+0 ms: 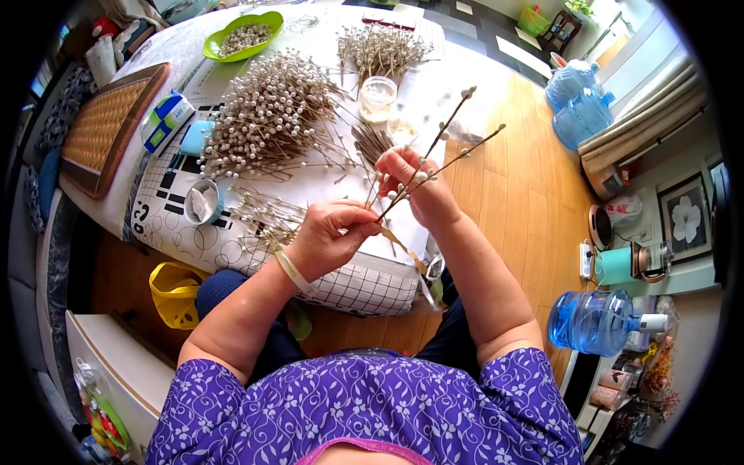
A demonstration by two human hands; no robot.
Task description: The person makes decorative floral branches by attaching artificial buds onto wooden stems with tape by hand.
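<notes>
In front of me my left hand (332, 239) is closed in a pinch on the lower end of a dark forked branch (446, 169) with pale catkin-like buds. A strip of brownish tape (404, 246) hangs below those fingers. My right hand (422, 192) is closed higher up, beside the branch, with its fingertips pinched around a thin stem; its palm side is partly hidden. Beyond the hands lies a big heap of stems with whitish buds (267, 112). Bare brown stems (372, 143) lie just past my right fingers, and more budded stems (263, 213) rest left of my left hand.
A green bowl of loose buds (244, 39), another stem bunch (384, 50), a clear tub (377, 97), a small round container (203, 203) and a tissue pack (167, 120) stand on the covered table (341, 291). A yellow basket (172, 294) is below; water jugs (593, 322) stand right.
</notes>
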